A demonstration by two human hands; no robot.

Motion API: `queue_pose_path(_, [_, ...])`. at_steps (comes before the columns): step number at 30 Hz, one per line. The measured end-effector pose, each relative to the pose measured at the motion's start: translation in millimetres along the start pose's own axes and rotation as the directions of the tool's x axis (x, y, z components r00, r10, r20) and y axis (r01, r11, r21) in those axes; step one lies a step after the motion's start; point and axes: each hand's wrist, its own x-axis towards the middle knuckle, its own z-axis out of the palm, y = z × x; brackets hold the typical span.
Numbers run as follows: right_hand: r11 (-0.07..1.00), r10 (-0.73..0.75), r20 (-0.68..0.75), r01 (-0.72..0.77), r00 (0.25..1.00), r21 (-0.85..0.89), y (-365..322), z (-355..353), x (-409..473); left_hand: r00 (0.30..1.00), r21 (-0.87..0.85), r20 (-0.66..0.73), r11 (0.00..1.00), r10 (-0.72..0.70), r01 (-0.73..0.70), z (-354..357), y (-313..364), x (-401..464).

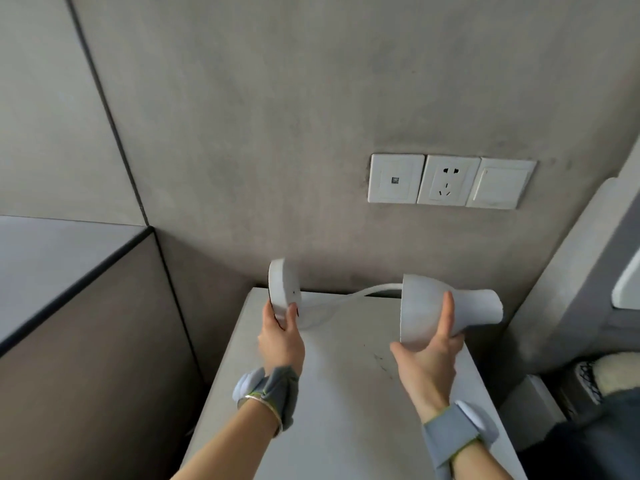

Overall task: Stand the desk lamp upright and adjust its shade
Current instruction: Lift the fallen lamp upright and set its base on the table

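White desk lamp [346, 299] lying sideways, lifted just over the pale surface [346, 393], below the wall plugs [448, 180]. Round base [282, 292] up on its edge, left of the shade [426, 313]. Left hand [281, 337] grip closed round the base rim. Right hand [427, 355] grip wrapped under the shade, thumb on top. Thin bent neck [367, 292] between base and shade.

The small white table [346, 393] stands against the wall, its top scuffed with faint dark marks.
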Motion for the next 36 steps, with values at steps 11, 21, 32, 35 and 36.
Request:
queue_pose_path(11, [0.900, -0.420, 0.008, 0.418, 0.907, -0.125, -49.2, 2.6, 9.7, 0.974, -0.331, 0.059, 0.916, -0.221, 0.228, -7.6, 7.3, 17.4])
queue_pose_path(21, [0.751, -0.609, 0.155, 0.629, 0.778, -0.202, -83.0, 22.6, 2.4, 0.953, -0.054, 0.103, 0.955, -0.286, 0.293, -31.2, -12.0, 44.1])
queue_pose_path(32, [0.537, -0.734, 0.301, 0.791, 0.609, -0.292, -94.6, 33.9, -19.8, 0.967, 0.527, 0.251, 0.832, 0.041, -0.172, -50.6, -37.3, 53.4])
queue_pose_path(35, [0.538, -0.739, 0.282, 0.787, 0.612, -0.302, -96.7, 32.5, -18.3, 0.929, 0.619, 0.351, 0.715, 0.119, -0.325, -61.8, -44.3, 55.1])
queue_pose_path(36, [0.528, -0.750, 0.274, 0.794, 0.602, -0.300, -96.2, 31.6, -17.9, 0.912, 0.646, 0.385, 0.665, 0.141, -0.375, -66.4, -46.1, 56.4])
